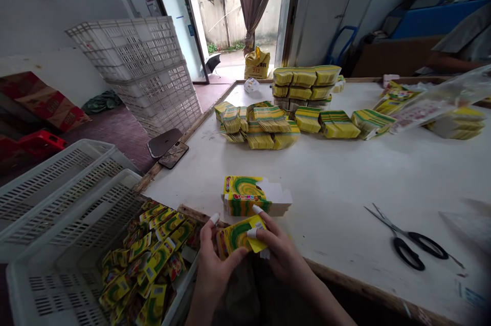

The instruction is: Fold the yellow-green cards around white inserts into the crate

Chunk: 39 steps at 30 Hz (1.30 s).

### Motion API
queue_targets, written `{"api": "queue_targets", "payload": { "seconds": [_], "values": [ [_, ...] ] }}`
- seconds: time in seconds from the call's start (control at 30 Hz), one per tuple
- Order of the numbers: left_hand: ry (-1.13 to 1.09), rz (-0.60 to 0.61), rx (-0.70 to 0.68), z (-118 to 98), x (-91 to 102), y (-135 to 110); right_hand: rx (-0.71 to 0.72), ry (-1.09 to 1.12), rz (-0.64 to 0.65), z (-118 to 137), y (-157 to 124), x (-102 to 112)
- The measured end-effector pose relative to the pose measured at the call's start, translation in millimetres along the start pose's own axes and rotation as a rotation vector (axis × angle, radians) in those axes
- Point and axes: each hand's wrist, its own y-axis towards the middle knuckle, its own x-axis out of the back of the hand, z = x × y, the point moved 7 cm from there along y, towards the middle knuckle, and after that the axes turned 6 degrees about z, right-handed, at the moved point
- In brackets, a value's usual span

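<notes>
Between my two hands, over the near table edge, is a small yellow and green printed carton (235, 236). My left hand (215, 259) wraps round its left end, thumb along the front. My right hand (274, 244) grips the right end, where a yellow flap with a barcode shows. White covers sit on several fingertips. Just beyond lies a stack of flat cartons (245, 195), yellow and green on the left, white on the right. To the left, a white plastic crate (32, 277) holds many filled yellow-green packs (153, 259).
Bundled flat cartons (268, 124) stand in rows at the back of the white table (345, 172). Black-handled scissors (410, 244) lie open at right. A phone (174, 155) rests at the left edge. Stacked crates (141, 60) stand behind; a person's sleeve (468, 34) shows far right.
</notes>
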Motion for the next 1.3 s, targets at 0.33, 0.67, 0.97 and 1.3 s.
{"api": "queue_targets", "payload": {
  "seconds": [0.33, 0.67, 0.97, 1.3],
  "values": [
    [-0.433, -0.143, 0.227, 12, 3.4, -7, 0.086, -0.058, 0.107, 2, -1, 0],
    [-0.426, -0.106, 0.234, 8, -0.2, -12, 0.027, 0.015, 0.131, 10, -7, 2],
    [-0.461, -0.049, 0.233, 11, -7.3, -16, 0.019, 0.141, 0.047, 10, -12, 5],
    [-0.474, -0.065, 0.234, 10, -9.9, -19, -0.244, 0.412, -0.250, -11, -17, -9]
  ]
}}
